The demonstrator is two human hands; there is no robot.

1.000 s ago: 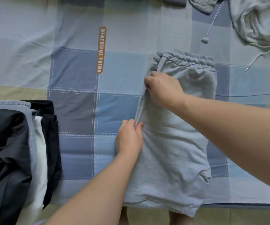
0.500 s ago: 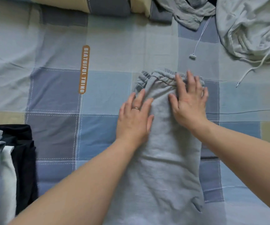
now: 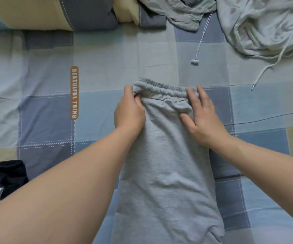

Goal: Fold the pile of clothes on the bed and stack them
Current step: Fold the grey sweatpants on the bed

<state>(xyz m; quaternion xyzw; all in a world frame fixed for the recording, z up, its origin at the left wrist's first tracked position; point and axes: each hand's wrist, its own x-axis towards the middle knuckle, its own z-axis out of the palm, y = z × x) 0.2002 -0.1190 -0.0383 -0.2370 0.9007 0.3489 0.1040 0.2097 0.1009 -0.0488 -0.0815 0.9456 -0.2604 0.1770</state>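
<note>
Left fingers: curled around the left end of the elastic waistband [image 3: 161, 90], thumb tucked on the near side, pinching the gathered fabric.
Left hand [image 3: 129, 110]: knuckles up, wrist over the left edge of the cloth.
Right fingers: spread and nearly straight, tips on the right end of the waistband, thumb [image 3: 186, 118] splayed inward onto the cloth; pressing flat, gripping nothing.
Right hand [image 3: 202, 115]: palm down on the right upper corner of the garment.
Grey sweat shorts [image 3: 165, 173]: folded lengthwise into a narrow strip, waistband between the two hands, body running from the fingers back toward the person between the forearms, lying flat on the bed.
Checked bedsheet [image 3: 107, 59]: blue, grey and beige squares under everything; an orange label [image 3: 74, 92] reading "BEATUIFUL THING" lies left of the left hand, apart from it.
Unfolded pale grey garments [image 3: 265, 27]: crumpled well beyond the right fingers, white drawstrings [image 3: 201, 41] trailing toward the shorts without touching them.
Pillow [image 3: 45, 13]: beyond the left fingers, at the far edge.
Folded stack [image 3: 3, 175]: dark and pale pieces far left of the left forearm, partly cut off.
</note>
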